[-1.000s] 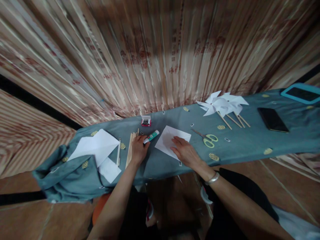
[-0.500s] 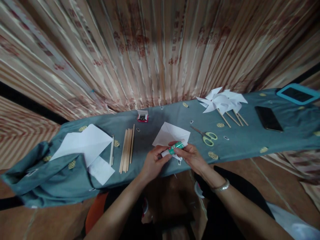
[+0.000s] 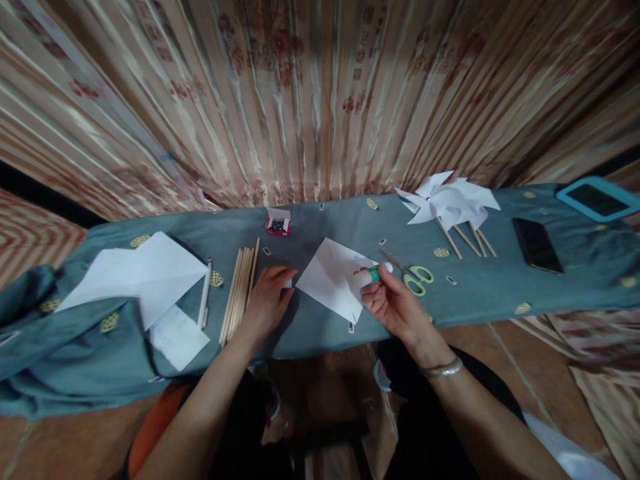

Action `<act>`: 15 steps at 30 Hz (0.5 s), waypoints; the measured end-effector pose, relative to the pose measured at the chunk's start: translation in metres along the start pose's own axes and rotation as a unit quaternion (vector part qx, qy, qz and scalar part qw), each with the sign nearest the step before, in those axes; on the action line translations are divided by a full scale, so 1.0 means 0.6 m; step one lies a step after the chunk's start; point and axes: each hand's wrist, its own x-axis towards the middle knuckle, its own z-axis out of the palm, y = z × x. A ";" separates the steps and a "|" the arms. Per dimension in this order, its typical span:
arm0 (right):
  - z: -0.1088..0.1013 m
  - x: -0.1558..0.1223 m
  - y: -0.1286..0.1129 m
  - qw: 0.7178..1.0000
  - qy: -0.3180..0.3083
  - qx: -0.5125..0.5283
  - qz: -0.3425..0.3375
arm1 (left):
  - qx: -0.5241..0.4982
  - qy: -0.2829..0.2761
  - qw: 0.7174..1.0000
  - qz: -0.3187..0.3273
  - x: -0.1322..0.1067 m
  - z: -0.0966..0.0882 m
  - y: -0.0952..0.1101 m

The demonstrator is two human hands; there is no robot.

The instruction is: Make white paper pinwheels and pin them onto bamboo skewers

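My right hand (image 3: 395,303) is closed around a green and white glue stick (image 3: 376,272), holding it over the right corner of a folded white paper (image 3: 333,277) on the blue-grey cloth (image 3: 480,287). My left hand (image 3: 270,297) rests on the cloth just left of that paper, fingers curled, with a small white thing at its fingertips that I cannot make out. A bundle of wooden sticks (image 3: 240,290) lies right beside my left hand.
Green-handled scissors (image 3: 413,272) lie right of the paper. White pinwheels on sticks (image 3: 450,203), a dark phone (image 3: 537,244) and a blue-framed tablet (image 3: 597,197) are at the right. White sheets (image 3: 145,273), a pencil (image 3: 204,293) and a small red box (image 3: 277,223) are at left and back.
The left hand picked up the glue stick and both hands held it together. Now the right hand holds it alone over the paper and the left hand is back by the sticks.
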 end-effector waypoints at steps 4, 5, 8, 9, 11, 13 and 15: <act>0.003 -0.004 0.001 0.997 -0.018 0.068 0.040 | 0.023 -0.003 1.000 0.010 0.007 0.014 -0.011; 0.002 -0.004 0.001 0.996 -0.020 0.073 0.042 | 0.024 -0.002 1.000 0.011 0.008 0.016 -0.011; 0.000 -0.004 -0.001 0.996 -0.023 0.068 0.047 | 0.029 0.007 0.999 0.018 0.010 0.015 -0.006; 0.000 -0.004 -0.002 0.996 -0.024 0.064 0.049 | 0.032 0.017 0.999 0.024 0.012 0.013 -0.002; 0.000 -0.005 -0.004 0.997 -0.030 0.049 0.049 | 0.035 0.039 0.998 0.042 0.014 0.010 0.011; 0.000 -0.007 -0.004 0.998 -0.043 0.018 0.040 | 0.027 0.048 0.996 0.064 0.014 0.010 0.031; 0.002 -0.009 -0.003 0.998 -0.054 -0.017 0.028 | 0.009 0.036 0.996 0.083 0.010 0.017 0.053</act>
